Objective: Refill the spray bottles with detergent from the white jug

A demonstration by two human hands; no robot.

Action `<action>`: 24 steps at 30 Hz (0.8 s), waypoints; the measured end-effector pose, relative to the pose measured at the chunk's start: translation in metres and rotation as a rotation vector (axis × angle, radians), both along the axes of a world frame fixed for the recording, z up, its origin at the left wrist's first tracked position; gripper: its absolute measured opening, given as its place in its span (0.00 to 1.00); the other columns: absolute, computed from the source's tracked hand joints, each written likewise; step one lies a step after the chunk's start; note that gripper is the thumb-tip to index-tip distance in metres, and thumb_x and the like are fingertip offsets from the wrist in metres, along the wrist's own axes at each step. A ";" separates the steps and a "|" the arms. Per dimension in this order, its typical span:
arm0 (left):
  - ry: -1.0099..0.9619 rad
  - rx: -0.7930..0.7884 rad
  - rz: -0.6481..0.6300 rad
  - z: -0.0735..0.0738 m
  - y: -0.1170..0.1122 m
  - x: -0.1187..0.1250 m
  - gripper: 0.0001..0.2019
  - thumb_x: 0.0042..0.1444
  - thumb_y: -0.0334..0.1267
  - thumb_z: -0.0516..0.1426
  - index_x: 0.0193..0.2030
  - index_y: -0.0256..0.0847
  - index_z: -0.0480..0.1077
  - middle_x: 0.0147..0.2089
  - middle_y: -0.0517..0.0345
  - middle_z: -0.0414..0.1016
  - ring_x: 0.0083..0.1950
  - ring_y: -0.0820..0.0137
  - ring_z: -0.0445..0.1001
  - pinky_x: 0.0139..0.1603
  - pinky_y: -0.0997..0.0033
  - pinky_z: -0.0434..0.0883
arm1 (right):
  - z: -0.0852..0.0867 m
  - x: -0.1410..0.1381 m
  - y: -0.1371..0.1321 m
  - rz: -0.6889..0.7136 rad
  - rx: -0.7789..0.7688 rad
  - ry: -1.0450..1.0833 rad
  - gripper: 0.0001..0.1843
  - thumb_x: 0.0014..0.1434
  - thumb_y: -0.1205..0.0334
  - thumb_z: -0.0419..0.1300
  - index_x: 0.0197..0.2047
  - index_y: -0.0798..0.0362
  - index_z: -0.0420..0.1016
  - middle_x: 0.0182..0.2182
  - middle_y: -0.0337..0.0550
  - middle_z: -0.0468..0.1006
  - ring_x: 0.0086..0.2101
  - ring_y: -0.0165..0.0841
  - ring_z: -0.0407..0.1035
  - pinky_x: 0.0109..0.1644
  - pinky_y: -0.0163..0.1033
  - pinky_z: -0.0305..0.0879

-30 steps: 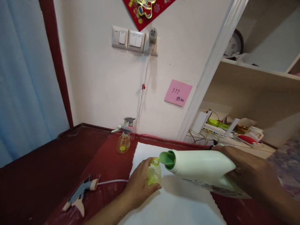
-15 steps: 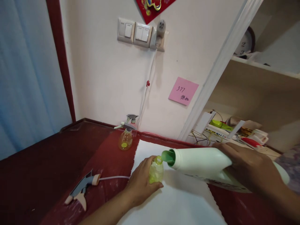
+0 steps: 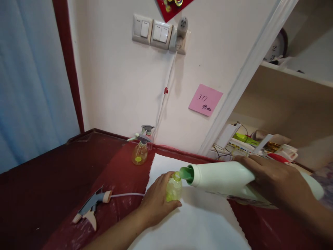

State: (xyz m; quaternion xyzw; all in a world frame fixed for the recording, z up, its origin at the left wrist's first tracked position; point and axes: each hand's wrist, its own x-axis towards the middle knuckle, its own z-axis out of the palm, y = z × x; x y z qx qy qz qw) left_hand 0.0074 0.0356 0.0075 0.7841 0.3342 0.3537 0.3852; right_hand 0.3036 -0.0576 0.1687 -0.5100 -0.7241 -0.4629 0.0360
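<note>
Green jug spout (image 3: 186,174) closer to bottle neck (image 3: 177,177); pink note (image 3: 205,100) reading 377

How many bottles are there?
3: a small spray bottle by the wall, a small open bottle in the left hand, a big white bottle in the right hand. Shelf may hide more.

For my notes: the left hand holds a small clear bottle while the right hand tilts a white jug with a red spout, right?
No: the head view shows the spout is green. The left hand holds the small clear bottle while the right hand tilts the white jug.
</note>
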 end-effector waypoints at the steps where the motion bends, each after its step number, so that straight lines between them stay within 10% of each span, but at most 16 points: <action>1: 0.002 0.000 0.002 0.000 0.000 0.000 0.38 0.47 0.35 0.66 0.65 0.48 0.57 0.63 0.52 0.67 0.63 0.56 0.64 0.64 0.56 0.61 | 0.000 0.000 0.000 -0.010 0.000 -0.001 0.19 0.52 0.71 0.54 0.46 0.48 0.74 0.33 0.41 0.80 0.27 0.37 0.72 0.29 0.39 0.59; 24: 0.036 0.005 0.002 0.002 -0.001 0.000 0.38 0.48 0.35 0.66 0.64 0.49 0.56 0.63 0.53 0.67 0.63 0.56 0.66 0.63 0.55 0.64 | 0.006 0.006 0.007 0.018 0.073 0.035 0.18 0.50 0.67 0.52 0.44 0.46 0.72 0.30 0.38 0.82 0.25 0.37 0.77 0.22 0.37 0.62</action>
